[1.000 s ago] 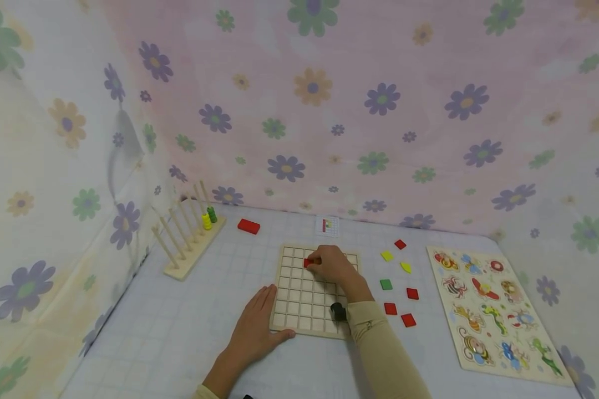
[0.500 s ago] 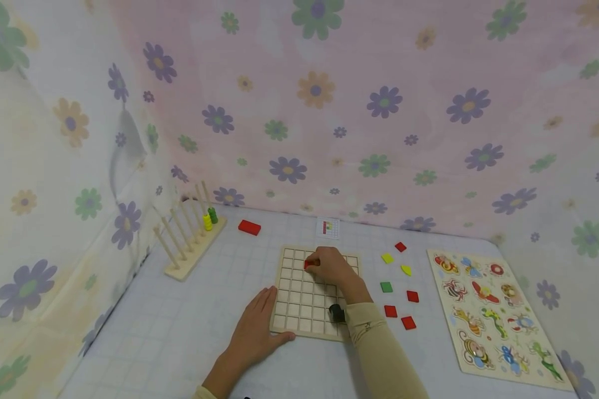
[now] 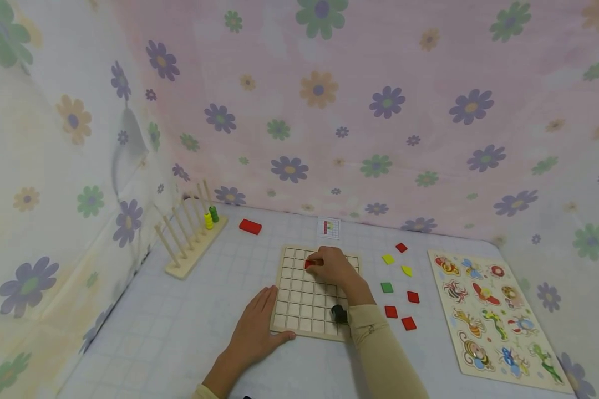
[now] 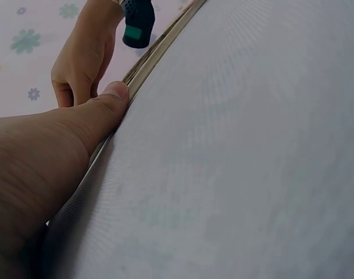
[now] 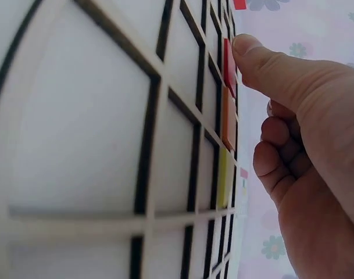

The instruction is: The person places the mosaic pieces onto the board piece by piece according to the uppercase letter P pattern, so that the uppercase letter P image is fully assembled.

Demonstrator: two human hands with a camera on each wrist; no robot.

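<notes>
A wooden grid board lies on the table in the head view. Over its far rows my right hand pinches a red square tile at the board, thumb on its edge. In the right wrist view the red tile sits at a grid cell, partly under the thumb. An orange-red tile and a yellow tile lie in cells in line with it. My left hand rests flat at the board's left near corner, fingers straight. Its thumb touches the near edge.
Several loose tiles, such as a green square, lie right of the board, before an insect puzzle. Behind the board are a pattern card and a red block. A peg stand with yellow and green beads stands left.
</notes>
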